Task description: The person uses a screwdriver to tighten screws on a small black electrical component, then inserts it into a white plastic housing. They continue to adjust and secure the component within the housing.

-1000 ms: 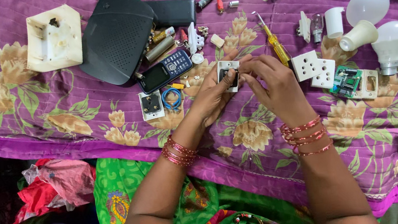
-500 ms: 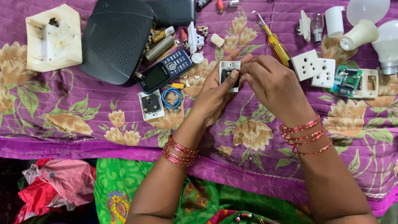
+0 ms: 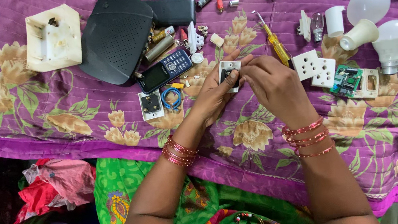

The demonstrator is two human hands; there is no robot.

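Both hands meet over the purple floral bedspread [image 3: 17, 119]: your left hand [image 3: 215, 97] closes around the small white switch module [image 3: 229, 71], and your right hand [image 3: 276, 84] pinches at its edge. Keep the left grip firm, work close above the cloth, clear of the yellow screwdriver [image 3: 276, 47].

1. There is a single view, from a camera worn on the person's head.
2. It looks steeply down, almost from straight above, onto a purple flowered bedspread [image 3: 83, 116] strewn with small electrical parts.
3. It sits close: both forearms run up from the bottom edge, and the left hand [image 3: 214, 95] and right hand [image 3: 271, 85] meet near the frame's centre.
4. The lower left takes in the person's green lap [image 3: 132, 186] and heaped cloth [image 3: 51, 186] below the bedspread's edge.
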